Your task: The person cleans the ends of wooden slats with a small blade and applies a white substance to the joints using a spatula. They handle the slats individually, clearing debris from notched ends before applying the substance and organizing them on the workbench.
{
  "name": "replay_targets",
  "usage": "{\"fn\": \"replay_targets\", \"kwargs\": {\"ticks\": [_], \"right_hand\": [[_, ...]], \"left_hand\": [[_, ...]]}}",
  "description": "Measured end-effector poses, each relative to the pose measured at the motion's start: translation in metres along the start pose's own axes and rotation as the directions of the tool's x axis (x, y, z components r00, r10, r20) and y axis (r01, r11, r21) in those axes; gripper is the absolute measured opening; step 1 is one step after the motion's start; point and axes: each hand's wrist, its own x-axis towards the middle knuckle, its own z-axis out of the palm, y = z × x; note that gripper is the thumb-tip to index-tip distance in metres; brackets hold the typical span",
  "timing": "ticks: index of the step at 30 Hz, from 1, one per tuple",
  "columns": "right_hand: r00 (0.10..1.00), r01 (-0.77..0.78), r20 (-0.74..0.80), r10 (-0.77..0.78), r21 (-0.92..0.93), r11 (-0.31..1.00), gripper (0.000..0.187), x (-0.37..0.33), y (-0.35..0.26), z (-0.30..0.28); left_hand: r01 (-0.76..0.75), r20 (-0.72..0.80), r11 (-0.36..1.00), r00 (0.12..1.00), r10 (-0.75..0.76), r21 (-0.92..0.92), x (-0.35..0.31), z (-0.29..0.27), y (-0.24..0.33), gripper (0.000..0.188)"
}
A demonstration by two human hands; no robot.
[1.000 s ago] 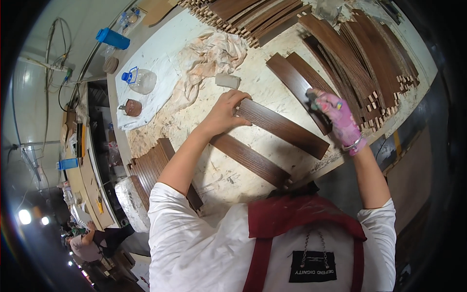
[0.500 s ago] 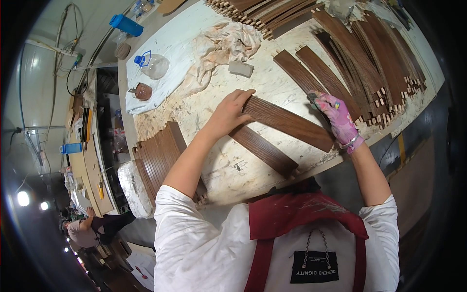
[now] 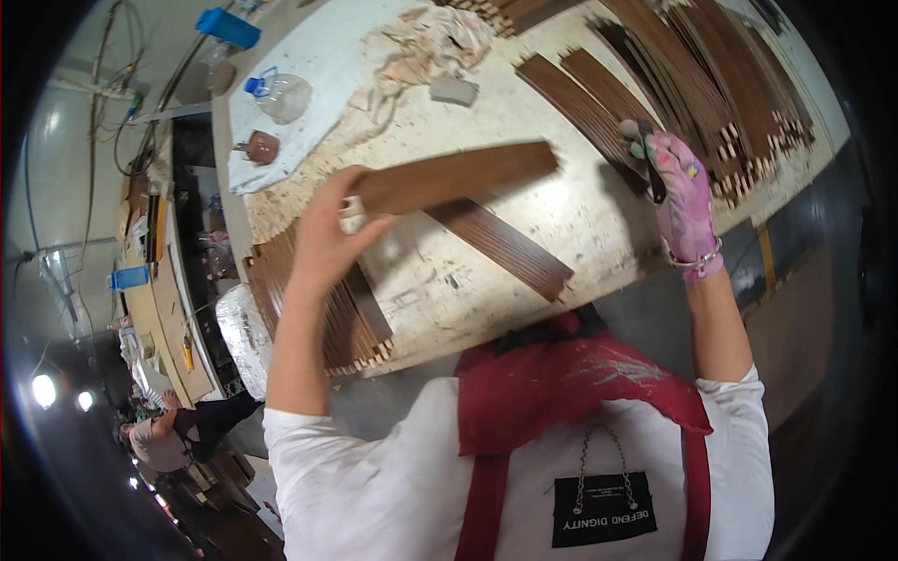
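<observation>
My left hand (image 3: 329, 238) is bare and grips one end of a long dark brown wooden slat (image 3: 458, 176), held lifted above the workbench (image 3: 599, 220). My right hand (image 3: 675, 192) wears a pink glove and holds a small dark tool (image 3: 651, 173), likely a brush, over the bench's right part. A second ribbed brown slat (image 3: 505, 248) lies flat on the bench below the lifted one. A stack of finished slats (image 3: 337, 313) sits at the bench's near left edge, just under my left hand.
Many more brown slats (image 3: 692, 84) lie in rows at the far right. A crumpled rag (image 3: 430, 42), a small grey block (image 3: 454, 91), a clear bottle with blue cap (image 3: 276, 93) and a small brown jar (image 3: 262, 147) sit at the back. Another person (image 3: 164, 439) works at lower left.
My left hand has lifted the upper slat off the bench and carried it leftward toward the stack. My gloved right hand stayed over the right side with its tool.
</observation>
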Motion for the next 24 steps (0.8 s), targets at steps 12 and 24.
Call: {"fn": "replay_targets", "kwargs": {"ticks": [12, 24], "right_hand": [[0.905, -0.410, 0.180, 0.385, 0.130, 0.903, 0.024, -0.056, 0.073, 0.003], [0.958, -0.247, 0.134, 0.252, -0.059, 0.967, 0.024, -0.069, 0.073, 0.036]], "left_hand": [[0.286, 0.165, 0.952, 0.939, -0.301, 0.110, -0.087, 0.075, 0.033, 0.084], [-0.296, 0.232, 0.952, 0.934, 0.273, 0.071, -0.069, 0.062, 0.015, 0.076]]}}
